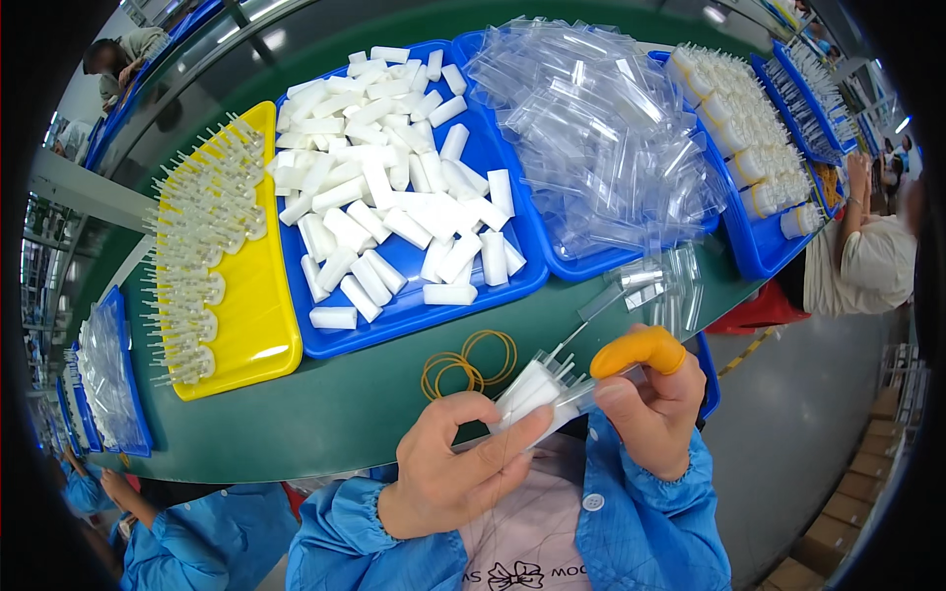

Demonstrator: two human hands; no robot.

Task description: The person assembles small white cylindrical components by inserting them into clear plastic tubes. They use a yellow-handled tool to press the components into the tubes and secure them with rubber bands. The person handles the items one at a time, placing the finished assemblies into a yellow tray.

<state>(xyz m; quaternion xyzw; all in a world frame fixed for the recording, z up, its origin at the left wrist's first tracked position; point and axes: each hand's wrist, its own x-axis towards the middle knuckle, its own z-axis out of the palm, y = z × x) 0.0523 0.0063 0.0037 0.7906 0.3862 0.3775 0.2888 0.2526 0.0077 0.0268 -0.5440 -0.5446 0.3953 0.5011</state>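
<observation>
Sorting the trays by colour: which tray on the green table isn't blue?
The yellow tray at the left, holding white needle-tipped pieces; every other tray, like the blue tray of white caps beside it, is blue.

The left hand (458,463) grips a small bundle of white tubes (532,392) just below the rubber bands (471,361) on the green table (325,394). The right hand (645,404), with an orange finger cot (639,350), touches the bundle. Behind the bands lies a blue tray (394,251) of white pieces, with a yellow tray (251,315) left of it.
</observation>
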